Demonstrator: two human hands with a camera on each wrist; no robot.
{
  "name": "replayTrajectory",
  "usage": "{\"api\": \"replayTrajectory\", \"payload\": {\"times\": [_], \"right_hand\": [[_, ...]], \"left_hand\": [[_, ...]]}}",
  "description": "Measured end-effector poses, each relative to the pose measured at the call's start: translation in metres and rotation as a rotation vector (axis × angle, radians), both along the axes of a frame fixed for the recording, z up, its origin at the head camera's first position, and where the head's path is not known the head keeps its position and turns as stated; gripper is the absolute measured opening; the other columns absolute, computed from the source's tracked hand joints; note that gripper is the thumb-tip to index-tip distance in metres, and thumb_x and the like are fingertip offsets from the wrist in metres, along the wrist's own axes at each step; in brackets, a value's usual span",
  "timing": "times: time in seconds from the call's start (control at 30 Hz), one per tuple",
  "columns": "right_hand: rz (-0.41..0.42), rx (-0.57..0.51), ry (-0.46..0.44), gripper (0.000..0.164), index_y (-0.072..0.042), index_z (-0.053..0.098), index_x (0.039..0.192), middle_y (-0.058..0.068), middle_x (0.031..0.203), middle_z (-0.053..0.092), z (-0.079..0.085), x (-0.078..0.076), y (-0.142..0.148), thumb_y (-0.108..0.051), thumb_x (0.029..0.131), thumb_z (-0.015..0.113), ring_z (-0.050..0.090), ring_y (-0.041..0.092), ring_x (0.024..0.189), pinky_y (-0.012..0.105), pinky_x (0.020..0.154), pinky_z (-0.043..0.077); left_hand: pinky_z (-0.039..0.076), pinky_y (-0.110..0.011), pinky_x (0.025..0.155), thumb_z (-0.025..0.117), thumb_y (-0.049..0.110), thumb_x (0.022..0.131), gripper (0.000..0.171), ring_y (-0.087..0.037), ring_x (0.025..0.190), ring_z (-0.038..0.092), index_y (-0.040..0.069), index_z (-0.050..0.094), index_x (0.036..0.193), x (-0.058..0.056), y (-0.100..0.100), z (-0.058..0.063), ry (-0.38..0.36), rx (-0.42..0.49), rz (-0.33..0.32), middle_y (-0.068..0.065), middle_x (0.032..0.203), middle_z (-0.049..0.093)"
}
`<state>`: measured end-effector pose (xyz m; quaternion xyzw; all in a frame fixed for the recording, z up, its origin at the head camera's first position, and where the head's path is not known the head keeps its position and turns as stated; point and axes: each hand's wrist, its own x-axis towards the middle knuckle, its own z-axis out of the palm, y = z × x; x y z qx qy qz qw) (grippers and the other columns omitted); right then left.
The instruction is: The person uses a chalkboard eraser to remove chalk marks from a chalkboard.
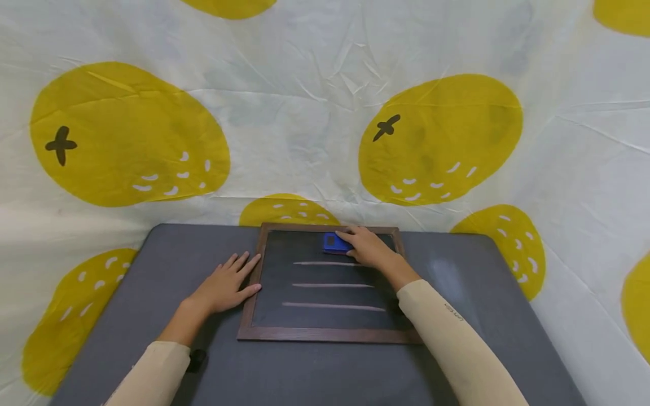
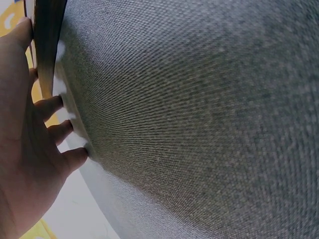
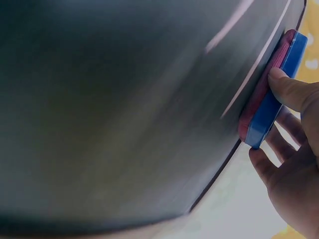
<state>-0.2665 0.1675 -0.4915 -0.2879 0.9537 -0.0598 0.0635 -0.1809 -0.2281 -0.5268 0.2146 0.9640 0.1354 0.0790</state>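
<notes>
Grips the blue eraser (image 1: 339,245) in the right hand (image 1: 369,248) — pinched between thumb and fingertips, opened no wider than the block itself. Holds it near twelve o'clock on the blackboard (image 1: 330,295), with its pink pad (image 3: 259,97) facing the dark surface in the right-wrist view. Seems to be at a wiping step, with three pale chalk lines (image 1: 332,285) stacked toward six o'clock from the eraser, the uppermost just beside it but apart. Calls next, by judgement, for pressing the pad flat, sliding toward six o'clock onto that top line, then sweeping steadily between nine and three. Most likely needs no change of grip. Further out, meets the brown frame (image 1: 325,334) and — apparently to brace it — touches its nine o'clock side with the left hand (image 1: 223,286), spread, fairly straight-fingered and holding nothing. Beneath, shows a grey table (image 1: 304,372); beyond, toward twelve o'clock, shows a white cloth (image 1: 289,141) printed with yellow shapes.
</notes>
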Motion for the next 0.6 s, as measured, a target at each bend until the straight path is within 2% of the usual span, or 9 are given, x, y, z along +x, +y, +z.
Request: {"api": "replayTrajectory", "payload": {"times": [0.13,0.33,0.6], "right_hand": [[0.002,-0.041,0.014,0.064,-0.007,0.048,0.155,0.02,0.147,0.054,0.003,0.005,0.024,-0.014,0.097,0.073,0.054,0.04,0.132,0.054,0.111,0.046],[-0.03,-0.099,-0.012,0.065,-0.005,0.049,0.154,0.023,0.147,0.054,0.004,0.006,0.056,-0.012,0.094,0.076,0.053,0.044,0.134,0.058,0.111,0.044],[-0.062,-0.114,-0.064,0.065,-0.004,0.049,0.154,0.026,0.15,0.051,0.009,0.004,0.075,-0.014,0.095,0.075,0.049,0.048,0.137,0.061,0.112,0.042]], "left_hand": [[0.024,-0.076,0.116,0.05,0.059,0.104,0.078,-0.052,0.154,0.023,0.018,0.027,0.166,0.001,0.0,0.002,-0.001,0.003,-0.002,-0.023,0.167,0.028],[0.025,-0.076,0.115,0.051,0.058,0.104,0.078,-0.052,0.153,0.024,0.018,0.028,0.166,0.001,0.0,0.004,-0.008,0.005,0.002,-0.023,0.167,0.029],[0.025,-0.075,0.116,0.051,0.059,0.103,0.078,-0.052,0.154,0.024,0.019,0.027,0.166,0.001,0.001,0.007,-0.023,0.0,0.003,-0.023,0.167,0.029]]}}
